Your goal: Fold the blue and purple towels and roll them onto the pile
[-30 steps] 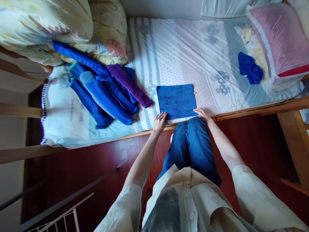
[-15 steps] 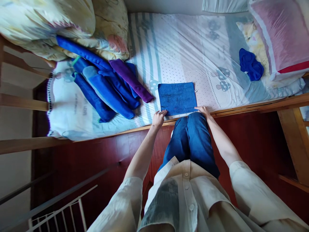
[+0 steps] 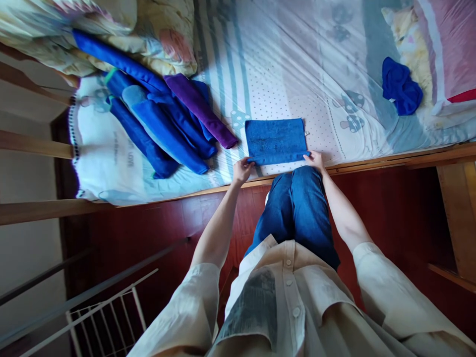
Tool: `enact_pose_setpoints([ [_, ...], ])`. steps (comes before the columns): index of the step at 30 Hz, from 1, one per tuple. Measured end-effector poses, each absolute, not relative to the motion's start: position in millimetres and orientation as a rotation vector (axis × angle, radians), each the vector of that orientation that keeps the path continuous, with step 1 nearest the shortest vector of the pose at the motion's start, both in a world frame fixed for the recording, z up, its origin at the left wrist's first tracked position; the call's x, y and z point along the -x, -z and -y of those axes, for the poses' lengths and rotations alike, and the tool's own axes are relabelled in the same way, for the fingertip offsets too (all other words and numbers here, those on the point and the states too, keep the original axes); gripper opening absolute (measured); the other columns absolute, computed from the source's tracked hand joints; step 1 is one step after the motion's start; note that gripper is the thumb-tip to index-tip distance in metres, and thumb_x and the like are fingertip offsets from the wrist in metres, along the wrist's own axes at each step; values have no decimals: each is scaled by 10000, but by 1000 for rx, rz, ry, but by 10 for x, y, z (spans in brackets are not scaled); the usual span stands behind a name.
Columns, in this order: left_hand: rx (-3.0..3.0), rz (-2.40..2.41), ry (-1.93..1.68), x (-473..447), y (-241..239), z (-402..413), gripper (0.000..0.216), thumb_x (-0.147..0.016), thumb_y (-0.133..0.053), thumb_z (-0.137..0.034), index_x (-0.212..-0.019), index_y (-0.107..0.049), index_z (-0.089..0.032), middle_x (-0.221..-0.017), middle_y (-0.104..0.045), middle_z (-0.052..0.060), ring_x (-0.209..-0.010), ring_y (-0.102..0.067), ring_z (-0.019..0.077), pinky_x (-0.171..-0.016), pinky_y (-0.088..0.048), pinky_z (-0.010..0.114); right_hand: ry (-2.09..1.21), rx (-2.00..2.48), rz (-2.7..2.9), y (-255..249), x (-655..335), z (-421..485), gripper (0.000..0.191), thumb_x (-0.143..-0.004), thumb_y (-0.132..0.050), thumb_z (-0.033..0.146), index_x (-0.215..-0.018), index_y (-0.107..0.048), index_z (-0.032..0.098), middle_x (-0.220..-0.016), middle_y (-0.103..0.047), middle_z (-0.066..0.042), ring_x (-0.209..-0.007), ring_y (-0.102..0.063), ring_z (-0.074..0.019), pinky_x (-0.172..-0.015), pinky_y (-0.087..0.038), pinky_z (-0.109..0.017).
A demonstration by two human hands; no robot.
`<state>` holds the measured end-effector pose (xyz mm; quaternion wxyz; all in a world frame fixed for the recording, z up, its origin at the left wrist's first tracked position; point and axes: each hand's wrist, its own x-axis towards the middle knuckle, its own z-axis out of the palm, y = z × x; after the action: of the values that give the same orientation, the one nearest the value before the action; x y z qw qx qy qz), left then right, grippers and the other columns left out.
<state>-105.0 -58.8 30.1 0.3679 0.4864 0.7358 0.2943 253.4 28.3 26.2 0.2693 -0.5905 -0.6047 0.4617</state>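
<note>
A blue towel (image 3: 275, 138) lies on the bed near its front edge, its near edge turned up into a narrow folded strip. My left hand (image 3: 243, 169) pinches the left end of that strip. At the strip's right end, the fingers of my right hand (image 3: 314, 159) are closed on the cloth. To the left of the towel rests a purple rolled towel (image 3: 201, 110), beside several blue rolled towels (image 3: 167, 134). Far to the right sits a crumpled blue cloth (image 3: 401, 87).
The bed sheet (image 3: 290, 64) is white and grey with stripes and dots. A pale quilt (image 3: 163, 39) is heaped at the upper left, and a pink pillow (image 3: 446, 44) at the upper right. A wooden bed rail (image 3: 372, 162) runs along the front. A white metal rack (image 3: 107, 322) stands lower left.
Both hands have lifted the towel's near edge and turned it away from me into a narrow strip. The view has shifted slightly, so the bed sits higher in the picture.
</note>
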Motion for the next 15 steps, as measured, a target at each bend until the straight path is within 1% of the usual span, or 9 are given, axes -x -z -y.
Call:
enact_pose_setpoints([
  [2, -1240, -1928, -775, 1029, -279, 562, 249, -883, -635, -303, -1066, -731, -163, -832, -752, 55, -839, -741, 239, -799, -546, 295, -1219, 1603, 1636, -180, -2526, -301, 298, -904, -698, 471, -842, -641, 186, -825, -687, -71, -848, -660, -210, -802, -573, -315],
  [4, -1233, -1994, -781, 992, -272, 536, 193, -917, -620, -324, -1005, -704, -173, -831, -739, 57, -843, -730, 231, -804, -529, 288, -1170, 1627, 1655, -114, -2530, -316, 406, -933, -681, 546, -744, -514, 227, -727, -568, -28, -765, -585, -187, -751, -535, -312],
  [7, -1212, -2116, -726, 912, -300, 525, 192, -985, -555, -342, -971, -675, -192, -909, -755, 79, -893, -727, 239, -830, -512, 294, -1093, 1643, 1676, -48, -2550, -315, 518, -932, -665, 635, -698, -399, 257, -659, -434, 16, -679, -471, -163, -697, -478, -317],
  [11, -1184, -2212, -544, 800, -373, 593, 225, -1030, -501, -345, -1024, -679, -209, -1047, -778, 122, -1029, -735, 280, -873, -497, 315, -1079, 1661, 1702, -11, -2581, -275, 543, -903, -653, 666, -670, -365, 268, -614, -379, 34, -629, -380, -154, -639, -404, -307],
  [15, -1156, -2239, -499, 745, -424, 647, 239, -1036, -499, -358, -1035, -689, -212, -1064, -784, 132, -1082, -730, 301, -886, -497, 329, -1057, 1730, 1734, -22, -2605, -246, 496, -888, -636, 621, -652, -376, 271, -609, -417, 25, -625, -383, -161, -627, -366, -302],
])
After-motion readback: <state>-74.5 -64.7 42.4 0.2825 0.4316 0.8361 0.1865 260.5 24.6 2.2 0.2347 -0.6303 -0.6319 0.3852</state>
